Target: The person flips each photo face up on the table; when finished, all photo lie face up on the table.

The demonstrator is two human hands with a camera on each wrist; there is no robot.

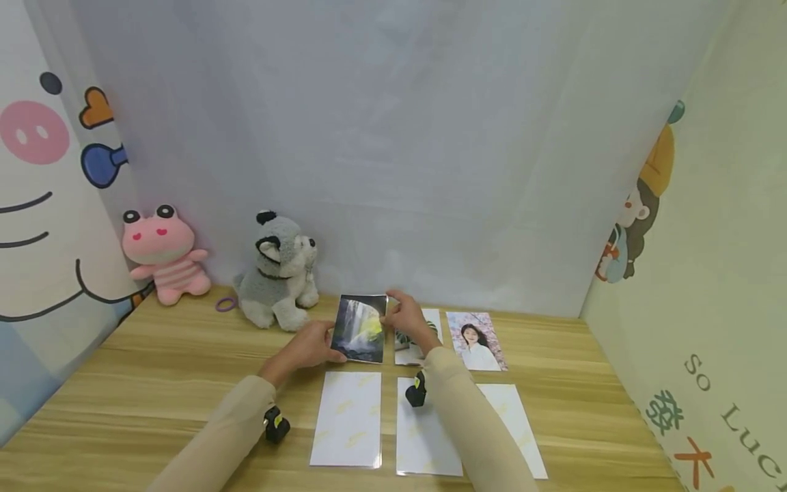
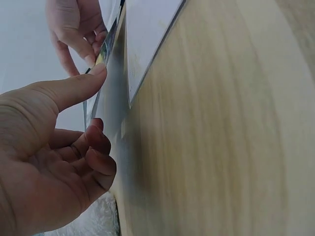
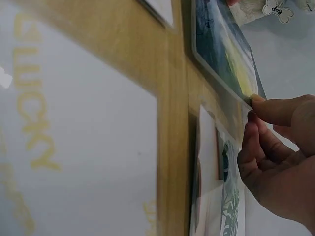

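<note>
A glossy waterfall photo (image 1: 359, 335) with a thin clear border is held between both hands near the back of the table. My left hand (image 1: 310, 345) pinches its left edge, thumb on the picture side and fingers behind, as the left wrist view shows. At the right edge, my right hand (image 1: 410, 320) grips it between thumb and fingertips (image 3: 252, 117). The photo looks raised off the wood in the right wrist view. Partly covered by the right hand, a plant photo (image 1: 434, 326) lies just to the right. Beyond that lies a portrait photo (image 1: 476, 342).
Nearer me, white sheets with faint yellow print form a row: a left sheet (image 1: 347, 420), a middle one (image 1: 424, 444) and a right one (image 1: 513, 424), the last two partly under my right sleeve. A plush dog (image 1: 279, 273), purple ring (image 1: 225, 305) and pink plush frog (image 1: 166, 253) stand back left.
</note>
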